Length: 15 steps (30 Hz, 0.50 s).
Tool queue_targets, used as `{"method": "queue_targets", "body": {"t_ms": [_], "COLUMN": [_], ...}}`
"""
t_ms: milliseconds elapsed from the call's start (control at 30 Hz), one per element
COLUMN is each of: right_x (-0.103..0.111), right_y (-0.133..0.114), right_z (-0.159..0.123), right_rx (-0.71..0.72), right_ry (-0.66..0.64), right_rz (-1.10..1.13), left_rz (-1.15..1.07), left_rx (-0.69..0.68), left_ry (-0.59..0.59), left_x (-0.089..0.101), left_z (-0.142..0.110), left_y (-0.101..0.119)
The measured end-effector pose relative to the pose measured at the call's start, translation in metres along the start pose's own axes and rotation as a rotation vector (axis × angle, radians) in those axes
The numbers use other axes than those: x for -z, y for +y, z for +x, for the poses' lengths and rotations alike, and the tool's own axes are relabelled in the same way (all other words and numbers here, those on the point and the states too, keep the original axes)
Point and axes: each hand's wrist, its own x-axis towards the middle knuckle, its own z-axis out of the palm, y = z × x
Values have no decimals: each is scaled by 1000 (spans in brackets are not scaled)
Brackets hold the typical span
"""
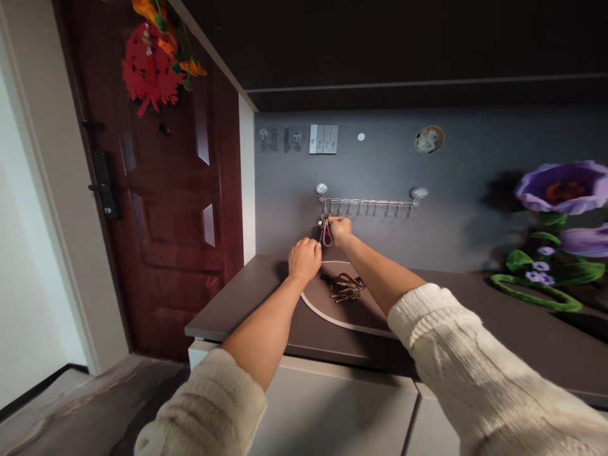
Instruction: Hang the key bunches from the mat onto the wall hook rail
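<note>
A clear hook rail is fixed to the grey wall. At its left end is a key ring with a pink strap and small items below it. My right hand is closed in a pinch at the ring's right side. Lower and to the left, my left hand is closed with its fingertips by the lower part of the same bunch; what exactly they grip is hidden. Below both hands, a second bunch of keys with a brown strap lies on a dark, light-rimmed mat.
The mat rests on a dark countertop under a black overhead cabinet. Purple artificial flowers stand at the right. A dark red door is on the left. Switches and clear hooks sit higher on the wall.
</note>
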Motion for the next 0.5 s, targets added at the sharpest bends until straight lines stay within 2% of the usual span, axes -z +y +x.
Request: {"method": "queue_targets", "body": {"t_ms": [100,300,500], "right_x": [2,6,19], "right_y": [4,6,-3], "right_z": [4,5,-6], "right_rx": [50,108,170], "right_ry": [12,-48,-114], "right_rz": [-88,-206,-305], "left_rz": [-4,-47,-121], "left_rx": [-12,-60,-129], "left_ry": [2,5,-56], "left_x": [-1,-2,1], "left_z": [0,-2,-6], "left_y": [0,0,3]}}
